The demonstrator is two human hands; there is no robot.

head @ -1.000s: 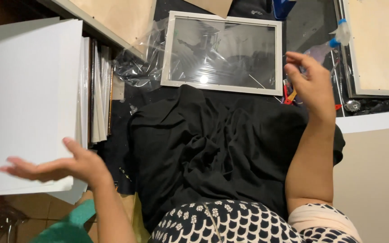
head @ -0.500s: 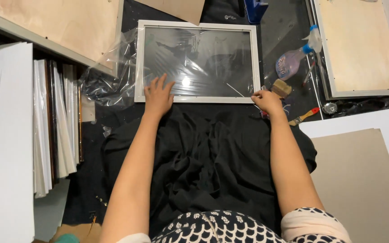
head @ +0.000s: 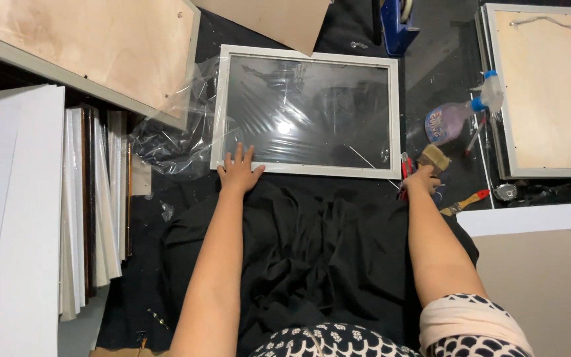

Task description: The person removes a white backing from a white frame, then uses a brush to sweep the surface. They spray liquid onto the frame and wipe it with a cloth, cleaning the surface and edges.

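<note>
A white picture frame with glossy glass lies flat on the dark floor ahead of me. My left hand rests on its lower left rail, fingers spread, holding nothing. My right hand is curled just past the frame's lower right corner, closed around the handle of a flat paintbrush whose tan bristles stick out above my fist. Red tool handles lie right beside that hand. A black cloth covers my lap.
Crumpled clear plastic lies left of the frame. A spray bottle and a second brush lie to the right, before a face-down frame. Plywood, white boards and stacked frames line the left.
Both hands came down from the air to the frame's near edge. The left settled on the lower left rail; the right slid off the corner and closed on the brush.
</note>
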